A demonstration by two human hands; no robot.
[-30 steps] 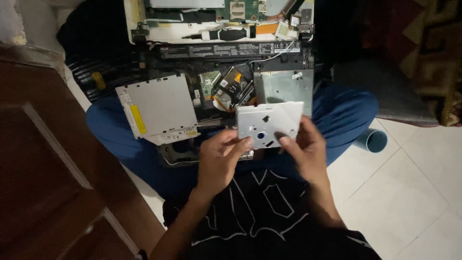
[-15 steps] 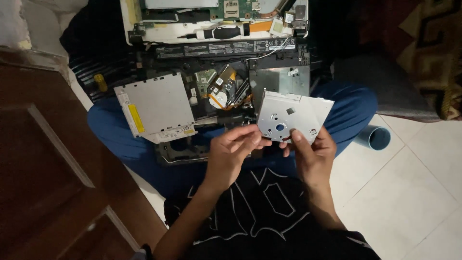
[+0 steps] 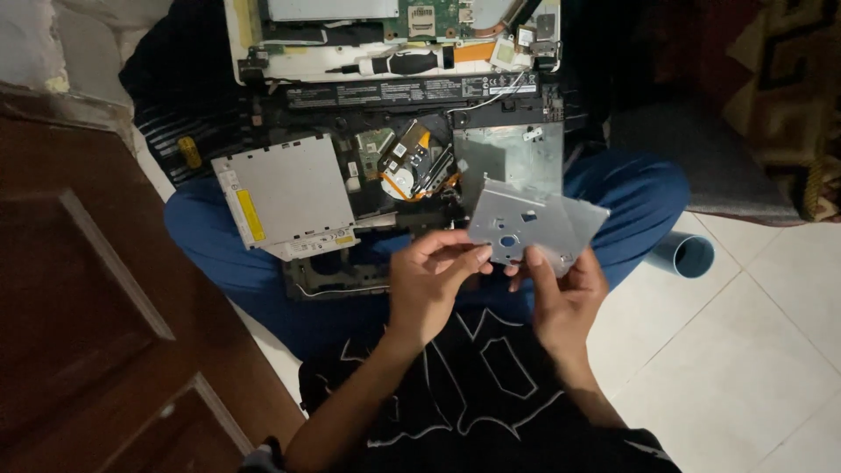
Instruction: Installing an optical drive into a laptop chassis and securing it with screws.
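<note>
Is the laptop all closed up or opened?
Opened: the laptop lies with its cover off, circuit board and parts bare, and a silver drive resting loose on it.

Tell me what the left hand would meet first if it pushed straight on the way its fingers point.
The left hand points up and right, fingertips already on the grey metal plate that both hands hold. Beyond it probably comes the opened laptop base, though depth is unclear.

Matt grey sheet-metal plate [image 3: 526,229], brushed metal drive casing [image 3: 285,193], glossy floor tiles [image 3: 745,368], dark polished wood door [image 3: 88,307].
</note>
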